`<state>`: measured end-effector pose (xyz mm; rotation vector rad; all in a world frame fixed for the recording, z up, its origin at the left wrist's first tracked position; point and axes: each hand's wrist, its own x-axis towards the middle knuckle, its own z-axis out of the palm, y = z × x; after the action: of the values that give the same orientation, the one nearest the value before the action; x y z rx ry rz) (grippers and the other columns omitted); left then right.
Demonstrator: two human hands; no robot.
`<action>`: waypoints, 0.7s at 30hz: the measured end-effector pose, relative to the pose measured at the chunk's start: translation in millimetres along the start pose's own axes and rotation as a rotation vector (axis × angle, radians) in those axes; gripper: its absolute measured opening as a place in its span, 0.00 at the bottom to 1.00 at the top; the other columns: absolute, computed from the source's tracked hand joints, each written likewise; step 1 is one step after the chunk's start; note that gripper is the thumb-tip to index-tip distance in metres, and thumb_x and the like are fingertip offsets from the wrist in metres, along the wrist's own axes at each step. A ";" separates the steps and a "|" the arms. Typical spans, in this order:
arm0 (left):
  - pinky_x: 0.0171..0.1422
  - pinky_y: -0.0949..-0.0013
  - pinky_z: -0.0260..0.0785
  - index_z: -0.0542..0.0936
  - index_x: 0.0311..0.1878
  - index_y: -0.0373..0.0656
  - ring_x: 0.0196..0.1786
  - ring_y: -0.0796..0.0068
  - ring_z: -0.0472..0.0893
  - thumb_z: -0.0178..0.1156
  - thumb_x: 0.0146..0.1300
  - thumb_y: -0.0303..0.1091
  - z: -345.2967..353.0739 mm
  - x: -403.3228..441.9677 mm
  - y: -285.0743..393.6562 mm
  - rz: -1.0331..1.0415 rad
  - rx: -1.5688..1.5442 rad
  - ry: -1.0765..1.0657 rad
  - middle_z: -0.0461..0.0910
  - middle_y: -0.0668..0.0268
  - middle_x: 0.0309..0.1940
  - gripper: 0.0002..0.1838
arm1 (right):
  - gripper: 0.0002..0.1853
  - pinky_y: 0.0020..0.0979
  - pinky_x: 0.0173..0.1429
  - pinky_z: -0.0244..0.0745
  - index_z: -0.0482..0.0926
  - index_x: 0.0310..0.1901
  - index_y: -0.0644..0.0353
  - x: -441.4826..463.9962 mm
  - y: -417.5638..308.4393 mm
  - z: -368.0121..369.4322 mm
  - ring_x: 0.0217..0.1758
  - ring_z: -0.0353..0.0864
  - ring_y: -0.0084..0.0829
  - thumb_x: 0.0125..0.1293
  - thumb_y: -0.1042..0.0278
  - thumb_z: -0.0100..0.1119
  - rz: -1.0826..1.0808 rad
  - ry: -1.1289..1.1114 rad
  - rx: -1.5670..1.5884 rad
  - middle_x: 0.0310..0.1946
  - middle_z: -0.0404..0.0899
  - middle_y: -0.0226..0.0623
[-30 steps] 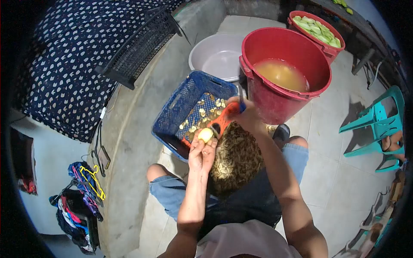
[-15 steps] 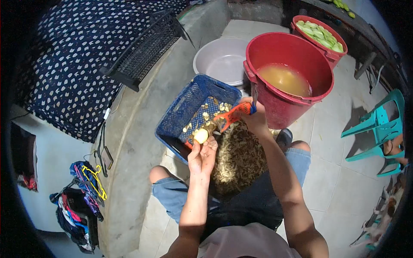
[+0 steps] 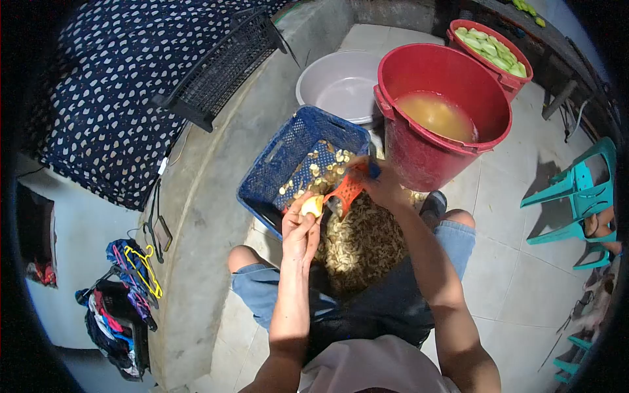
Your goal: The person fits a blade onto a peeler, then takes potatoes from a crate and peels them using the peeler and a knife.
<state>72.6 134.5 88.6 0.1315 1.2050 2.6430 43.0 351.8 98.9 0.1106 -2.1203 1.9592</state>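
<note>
My left hand (image 3: 300, 226) is closed around a pale yellow peeled vegetable (image 3: 312, 205), round and potato-like, holding it over the near edge of the blue crate. My right hand (image 3: 386, 187), smeared by motion, grips an orange peeler (image 3: 347, 192) with a dark blue part at its end. The peeler's head is close to the right side of the vegetable; whether the blade touches it I cannot tell. Below both hands lies a heap of brown and cream peelings (image 3: 363, 242). Small pale pieces lie inside the blue crate (image 3: 272, 157).
Behind the crate stand a pale basin (image 3: 314, 82) and a large red bucket (image 3: 432, 157) with cloudy yellowish water. A second red tub (image 3: 491, 65) holds light green pieces. Teal chairs (image 3: 576, 187) are at the right. A concrete ledge (image 3: 203, 216) runs along the left.
The peeler has moved down and left towards the vegetable. My left hand has turned the vegetable, shifting it slightly right, with more fingers now around it.
</note>
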 end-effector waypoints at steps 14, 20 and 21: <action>0.68 0.64 0.66 0.74 0.56 0.32 0.56 0.65 0.78 0.75 0.48 0.36 4.7 -1.4 -14.7 -0.053 -0.065 -0.052 0.79 0.57 0.53 0.34 | 0.04 0.26 0.42 0.76 0.81 0.37 0.62 7.5 15.3 -1.4 0.35 0.81 0.21 0.60 0.76 0.64 -0.215 0.114 -0.077 0.31 0.83 0.30; 0.59 0.67 0.74 0.76 0.55 0.32 0.50 0.66 0.82 0.71 0.46 0.17 9.3 -4.0 -7.8 -0.016 -0.004 -0.114 0.81 0.55 0.50 0.28 | 0.05 0.26 0.40 0.76 0.82 0.38 0.64 -1.4 -12.6 -5.7 0.35 0.81 0.21 0.61 0.78 0.64 -0.042 0.022 0.113 0.30 0.83 0.29; 0.59 0.67 0.74 0.76 0.55 0.32 0.50 0.66 0.82 0.71 0.46 0.17 7.5 -2.0 -7.9 -0.018 -0.004 -0.114 0.81 0.55 0.50 0.28 | 0.05 0.26 0.40 0.76 0.82 0.38 0.64 2.5 -6.2 -7.7 0.35 0.81 0.21 0.61 0.78 0.64 -0.041 0.023 0.113 0.30 0.83 0.29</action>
<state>77.3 144.5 87.6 0.2653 1.1593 2.5838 43.0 359.1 106.0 0.1503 -1.9770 2.0458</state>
